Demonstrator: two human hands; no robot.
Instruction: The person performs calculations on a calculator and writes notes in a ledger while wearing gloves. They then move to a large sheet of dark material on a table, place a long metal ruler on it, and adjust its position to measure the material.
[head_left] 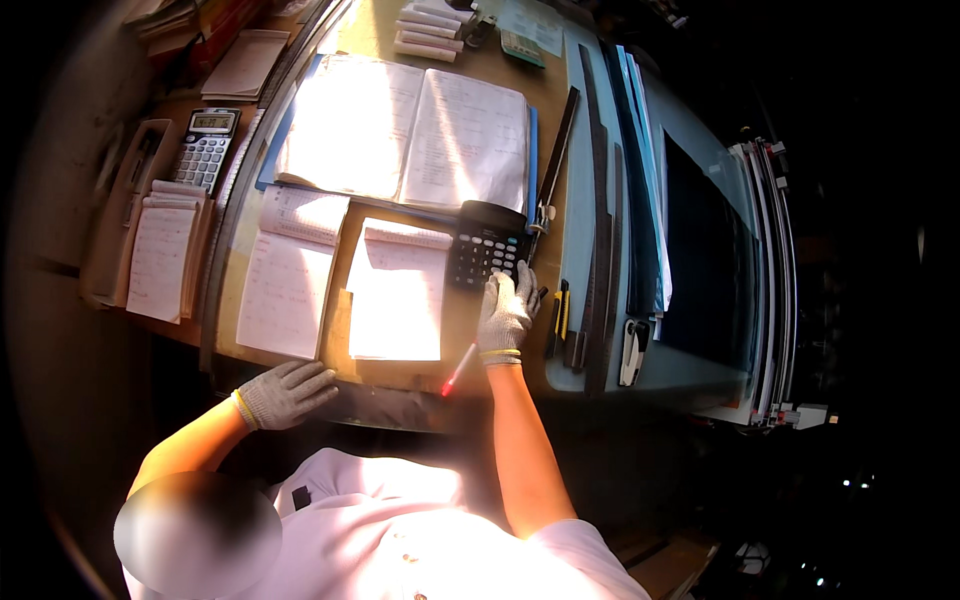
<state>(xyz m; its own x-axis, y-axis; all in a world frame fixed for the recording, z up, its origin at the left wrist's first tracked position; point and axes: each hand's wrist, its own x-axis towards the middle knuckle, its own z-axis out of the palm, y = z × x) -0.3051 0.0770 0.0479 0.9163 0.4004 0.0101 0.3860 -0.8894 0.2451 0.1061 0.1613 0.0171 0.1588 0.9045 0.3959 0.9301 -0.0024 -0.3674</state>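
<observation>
right hand [508, 314], fingers apart, at black calculator [486, 236]; left hand [287, 396], fingers nearly together, by desk edge [392, 404]

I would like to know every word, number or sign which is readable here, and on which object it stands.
Silver calculator: digits show on its display, but I do not copy them.
Black calculator: key marks, too small to read surely.
Open book: handwriting, too small and partly overexposed.
Notepads: faint or washed-out writing, unreadable.
</observation>
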